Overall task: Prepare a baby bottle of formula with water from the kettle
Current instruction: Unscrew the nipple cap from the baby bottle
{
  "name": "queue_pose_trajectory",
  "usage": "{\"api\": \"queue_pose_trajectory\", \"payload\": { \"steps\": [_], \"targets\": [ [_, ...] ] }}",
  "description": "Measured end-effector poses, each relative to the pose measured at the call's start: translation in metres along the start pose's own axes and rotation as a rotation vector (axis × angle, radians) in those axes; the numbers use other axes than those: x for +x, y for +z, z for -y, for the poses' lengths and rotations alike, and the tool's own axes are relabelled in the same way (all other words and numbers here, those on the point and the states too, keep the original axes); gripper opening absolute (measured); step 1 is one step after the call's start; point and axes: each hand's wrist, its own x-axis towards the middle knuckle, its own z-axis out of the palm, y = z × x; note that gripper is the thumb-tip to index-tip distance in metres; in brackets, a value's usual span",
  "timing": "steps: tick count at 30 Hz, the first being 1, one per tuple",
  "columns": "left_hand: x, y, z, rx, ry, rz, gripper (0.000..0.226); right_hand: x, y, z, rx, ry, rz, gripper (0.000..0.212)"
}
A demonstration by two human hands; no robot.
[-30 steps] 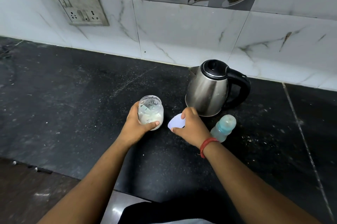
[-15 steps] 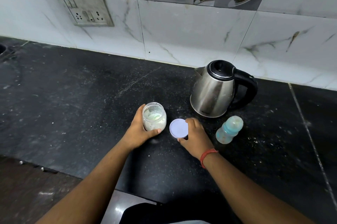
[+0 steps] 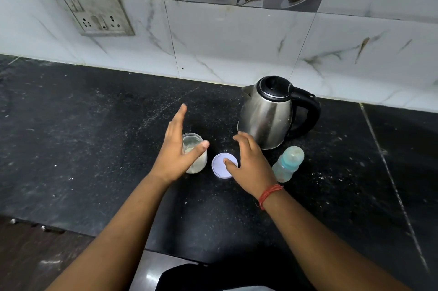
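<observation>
A clear jar point(image 3: 198, 160) with white powder stands uncapped on the black counter point(image 3: 94, 148). My left hand point(image 3: 176, 148) hovers over it with fingers spread, holding nothing. The jar's pale lid point(image 3: 221, 165) lies flat on the counter just right of the jar. My right hand point(image 3: 251, 160) is open above the lid's right edge, thumb over the lid. A steel kettle point(image 3: 267, 115) with a black lid and handle stands behind my right hand. A baby bottle point(image 3: 288, 163) with a teal cap stands to the right of my right hand.
A tiled wall point(image 3: 237, 41) runs along the back of the counter, with a socket plate point(image 3: 94, 10) at the upper left. The counter's front edge point(image 3: 71, 229) drops off at the lower left.
My right hand set the lid down on the counter and let it go. My left hand released the jar and opened its fingers above it.
</observation>
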Motion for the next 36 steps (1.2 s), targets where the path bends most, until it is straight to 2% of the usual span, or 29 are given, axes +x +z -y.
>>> {"api": "queue_pose_trajectory", "payload": {
  "steps": [7, 13, 19, 22, 26, 28, 33, 36],
  "targets": [
    [0.01, 0.048, -0.038, -0.013, 0.184, 0.121, 0.093, 0.0, -0.058, 0.001, -0.011, -0.086, -0.235, 0.042],
    [-0.001, 0.104, -0.048, -0.058, 0.125, 0.318, 0.085, -0.021, -0.094, -0.038, -0.071, -0.002, -0.352, 0.035],
    [-0.007, 0.143, -0.046, -0.014, 0.082, 0.382, 0.095, -0.041, -0.092, -0.068, -0.039, 0.189, -0.188, 0.059],
    [-0.007, 0.151, -0.042, 0.03, 0.087, 0.423, 0.097, -0.046, -0.091, -0.072, -0.02, 0.223, -0.108, 0.056],
    [-0.006, 0.159, -0.043, 0.06, 0.089, 0.467, 0.095, -0.046, -0.097, -0.072, -0.03, 0.226, -0.107, 0.048],
    [-0.006, 0.16, -0.046, 0.042, 0.073, 0.471, 0.095, -0.043, -0.099, -0.069, 0.068, 0.262, -0.118, 0.045],
    [-0.01, 0.155, -0.054, -0.112, 0.083, 0.442, 0.063, -0.034, -0.103, -0.054, 0.405, 0.341, -0.105, 0.037],
    [-0.007, 0.145, -0.057, -0.085, 0.091, 0.371, 0.054, -0.027, -0.1, -0.05, 0.557, 0.355, -0.037, 0.034]
  ]
}}
